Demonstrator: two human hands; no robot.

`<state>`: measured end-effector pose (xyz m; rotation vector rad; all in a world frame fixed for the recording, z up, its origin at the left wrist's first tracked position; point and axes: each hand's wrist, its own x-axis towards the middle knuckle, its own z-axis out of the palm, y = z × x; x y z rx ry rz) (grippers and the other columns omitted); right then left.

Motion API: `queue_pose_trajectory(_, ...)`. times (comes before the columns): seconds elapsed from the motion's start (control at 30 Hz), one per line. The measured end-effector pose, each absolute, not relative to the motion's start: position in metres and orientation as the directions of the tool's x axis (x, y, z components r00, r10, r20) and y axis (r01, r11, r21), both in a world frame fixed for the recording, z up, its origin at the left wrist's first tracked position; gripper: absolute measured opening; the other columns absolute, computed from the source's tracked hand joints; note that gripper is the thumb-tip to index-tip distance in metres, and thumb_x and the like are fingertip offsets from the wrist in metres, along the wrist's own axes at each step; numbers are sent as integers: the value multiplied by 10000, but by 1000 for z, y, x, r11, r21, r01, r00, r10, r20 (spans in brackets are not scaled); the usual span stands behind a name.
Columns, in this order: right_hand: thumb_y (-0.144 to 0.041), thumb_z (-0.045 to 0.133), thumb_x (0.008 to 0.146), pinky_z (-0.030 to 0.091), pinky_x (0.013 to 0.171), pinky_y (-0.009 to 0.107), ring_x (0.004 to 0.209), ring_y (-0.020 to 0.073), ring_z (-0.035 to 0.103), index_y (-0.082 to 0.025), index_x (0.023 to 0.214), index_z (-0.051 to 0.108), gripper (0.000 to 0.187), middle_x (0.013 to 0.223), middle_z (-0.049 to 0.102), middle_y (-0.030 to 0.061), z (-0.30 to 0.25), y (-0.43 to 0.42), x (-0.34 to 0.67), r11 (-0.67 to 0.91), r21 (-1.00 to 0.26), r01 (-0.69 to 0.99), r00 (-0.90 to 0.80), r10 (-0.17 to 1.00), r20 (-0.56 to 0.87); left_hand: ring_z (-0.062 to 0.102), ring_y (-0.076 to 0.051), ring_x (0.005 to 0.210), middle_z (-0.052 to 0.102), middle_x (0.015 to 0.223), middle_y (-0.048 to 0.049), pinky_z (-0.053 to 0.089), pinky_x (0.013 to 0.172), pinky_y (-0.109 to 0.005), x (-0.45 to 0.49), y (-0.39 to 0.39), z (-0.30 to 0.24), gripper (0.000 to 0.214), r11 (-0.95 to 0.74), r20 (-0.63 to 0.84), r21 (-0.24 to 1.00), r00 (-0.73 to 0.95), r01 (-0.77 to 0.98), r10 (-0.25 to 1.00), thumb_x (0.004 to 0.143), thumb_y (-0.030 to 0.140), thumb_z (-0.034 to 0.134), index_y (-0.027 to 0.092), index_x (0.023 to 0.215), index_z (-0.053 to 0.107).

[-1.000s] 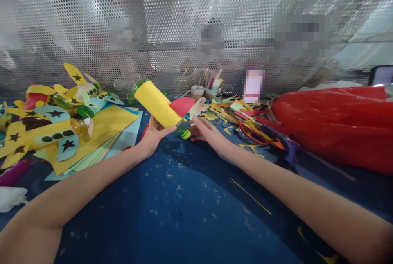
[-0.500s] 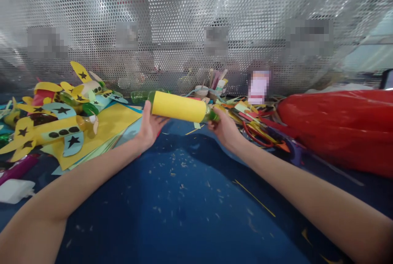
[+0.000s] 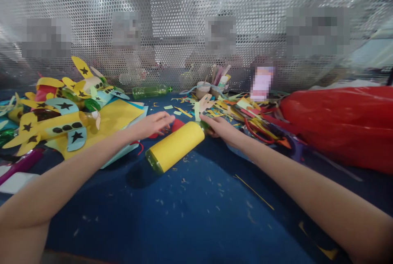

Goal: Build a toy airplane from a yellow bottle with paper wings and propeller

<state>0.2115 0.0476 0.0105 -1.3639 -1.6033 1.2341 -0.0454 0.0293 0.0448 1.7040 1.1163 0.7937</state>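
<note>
Blue table (image 3: 190, 219) fills the lower frame, flecked with paper bits; perforated metal screen (image 3: 184, 18) spans the top. Red plastic bag (image 3: 340, 120) bulks at right. At left, yellow paper planes (image 3: 52, 120) with black stars sit on a stack of coloured sheets (image 3: 123, 116). No writing can be read anywhere; a label near the centre back is blurred out. Centre frame, the yellow-wrapped bottle (image 3: 176, 146) lies tilted, base toward lower left. Right hand (image 3: 219, 128) is clenched on its green neck end. Left hand (image 3: 150, 125) hovers flat above, fingers loosely spread, grasping nothing. Half a second ago both hands held the bottle level in the air; now it's lowered to the table and the left has let go. A bare green bottle (image 3: 152, 91) lies by the screen, scissors (image 3: 260, 131) among scraps at right.
</note>
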Motion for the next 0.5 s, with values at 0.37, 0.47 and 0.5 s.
queue_pose_trajectory(0.37,-459,626,780,362,552,309,538,190,536,-236,794,558,234,586,580,6,33,21,288,173,-285,943,-99,961,257,585,-193,539,659,753,-15,410,532,-283,-13,-10,43,661,-411,170,697,421,588,891,599,602,734,260,1153,622)
queue_pose_trajectory(0.47,-424,652,776,442,689,352,656,195,595,-228,932,606,255,934,662,103,49,-7,324,144,-256,956,-59,948,313,623,-256,607,679,780,-59,430,592,-320,-10,-16,40,875,-377,153,670,378,640,913,579,611,744,230,1333,519)
queue_pose_trajectory(0.5,-410,654,779,452,734,365,623,165,593,-238,1043,609,318,1108,632,130,56,-16,335,126,-266,956,-30,942,335,633,-269,634,686,804,-69,440,620,-329,-10,-17,38,918,-391,181,668,371,634,911,569,598,754,230,1366,488)
